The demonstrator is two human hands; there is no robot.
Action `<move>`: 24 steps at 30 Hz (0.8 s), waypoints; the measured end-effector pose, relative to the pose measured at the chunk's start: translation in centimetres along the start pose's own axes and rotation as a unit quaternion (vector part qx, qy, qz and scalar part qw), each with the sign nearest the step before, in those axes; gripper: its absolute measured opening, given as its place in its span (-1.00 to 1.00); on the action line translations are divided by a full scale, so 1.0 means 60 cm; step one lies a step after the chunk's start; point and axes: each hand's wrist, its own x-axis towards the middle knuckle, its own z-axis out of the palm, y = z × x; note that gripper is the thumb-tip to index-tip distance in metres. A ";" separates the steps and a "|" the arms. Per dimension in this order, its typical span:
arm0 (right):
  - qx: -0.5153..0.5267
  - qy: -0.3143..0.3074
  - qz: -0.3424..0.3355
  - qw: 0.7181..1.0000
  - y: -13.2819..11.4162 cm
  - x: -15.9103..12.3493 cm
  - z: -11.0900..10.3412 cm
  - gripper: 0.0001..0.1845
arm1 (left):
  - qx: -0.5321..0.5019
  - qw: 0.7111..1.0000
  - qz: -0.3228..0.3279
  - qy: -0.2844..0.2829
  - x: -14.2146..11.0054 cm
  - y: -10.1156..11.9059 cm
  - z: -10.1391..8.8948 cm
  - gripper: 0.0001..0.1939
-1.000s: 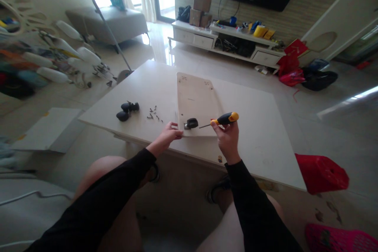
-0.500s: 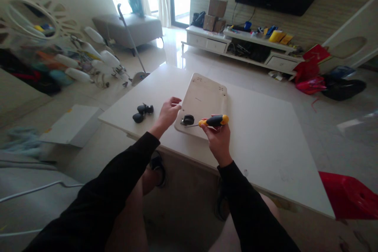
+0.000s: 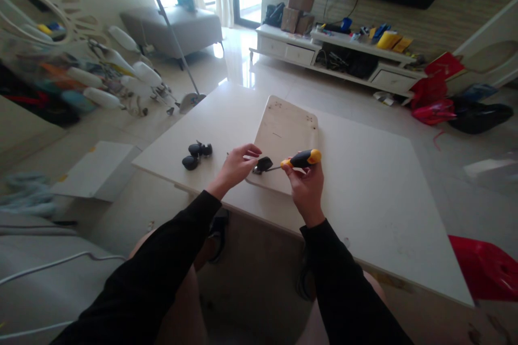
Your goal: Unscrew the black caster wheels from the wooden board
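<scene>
A cream board with rounded corners lies on the white table. A black caster wheel sits at its near left corner. My right hand grips a yellow-and-black screwdriver, its shaft pointing left to the base of the caster. My left hand is at the board's left edge, fingers stretched out and a little apart, fingertips beside the caster; whether they touch it I cannot tell. Left of that hand, several loose black caster wheels lie on the table.
Beyond the table stands a low white TV cabinet with cardboard boxes on it. A long-handled dustpan is by the far left edge. Left on the floor is a white box; a red plastic stool stands at the right.
My left hand has moved right, towards the caster, which has swivelled. The screwdriver remains in my right hand, its tip at the caster's base. The whole view has shifted slightly.
</scene>
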 end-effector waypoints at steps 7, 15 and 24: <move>0.004 -0.002 -0.004 1.000 -0.009 -0.007 0.004 -0.46 | -0.018 0.999 -0.018 -0.026 -0.003 -0.004 0.005 -0.79; 0.014 0.013 -0.011 1.000 0.001 -0.006 0.003 -0.44 | 0.012 0.999 -0.027 -0.017 -0.001 -0.006 0.004 -0.70; 0.026 -0.009 -0.005 1.000 0.015 -0.010 0.006 -0.44 | 0.049 0.999 -0.020 -0.005 0.004 0.000 0.005 -0.80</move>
